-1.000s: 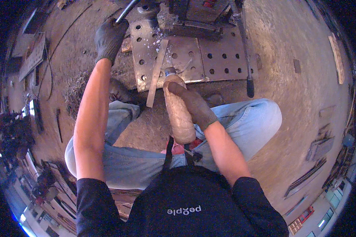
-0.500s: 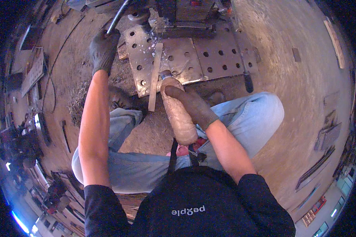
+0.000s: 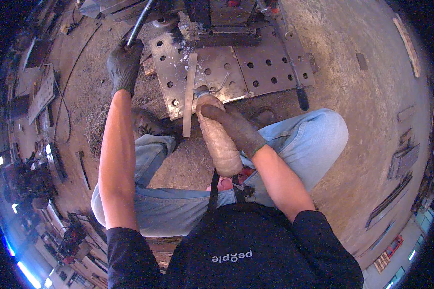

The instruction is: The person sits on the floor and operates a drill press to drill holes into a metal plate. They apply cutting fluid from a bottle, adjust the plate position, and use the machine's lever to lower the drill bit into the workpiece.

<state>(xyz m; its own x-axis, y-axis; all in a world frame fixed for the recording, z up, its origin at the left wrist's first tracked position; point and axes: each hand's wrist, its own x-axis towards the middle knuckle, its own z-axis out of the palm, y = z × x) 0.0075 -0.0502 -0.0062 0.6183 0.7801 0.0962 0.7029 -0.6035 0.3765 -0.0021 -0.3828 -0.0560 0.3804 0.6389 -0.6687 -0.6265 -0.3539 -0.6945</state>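
My left hand (image 3: 124,67), in a dark grey knit glove, is closed around the lower end of a shiny metal lever (image 3: 142,21) at the upper left. My right hand (image 3: 234,126), gloved the same way, grips a dirty brown plastic bottle (image 3: 223,156) between my knees. The bottle tilts, its narrow neck end pointing up toward a steel plate with rows of holes (image 3: 222,65). Beside the bottle, a long flat metal strip (image 3: 190,96) lies over the plate's near edge. A thin bent piece (image 3: 223,83) lies near the bottle's neck.
A dark machine frame (image 3: 226,24) stands at the plate's far side. Small pale chips lie on the plate near the strip. A bar with a black grip (image 3: 302,98) slants down at the right. Metal shavings (image 3: 97,127) cover ground at the left, where a cable (image 3: 68,91) runs.
The whole view has shifted slightly. My left hand stays on the lever and my right hand on the bottle, with hardly any movement of either.
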